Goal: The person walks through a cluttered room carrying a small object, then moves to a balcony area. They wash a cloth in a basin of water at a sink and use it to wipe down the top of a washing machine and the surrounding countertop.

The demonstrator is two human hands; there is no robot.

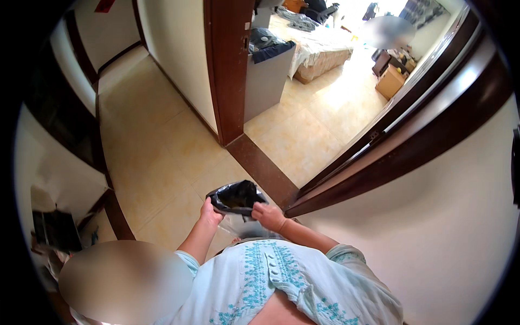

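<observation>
A black plastic bag is held in front of my body with its mouth spread and facing up. My left hand grips the bag's left rim. The right side of the rim is pinched between the fingers of my right hand. Something yellowish-brown shows dimly inside, too dark to identify. Below the bag, a blurred translucent greyish thing hangs near my waist; what it is, I cannot tell.
A brown door threshold crosses the tiled floor ahead. Beyond the door frame stand a grey cabinet, a bed and a cardboard box. A dark wooden door edge and a pale wall rise at my right.
</observation>
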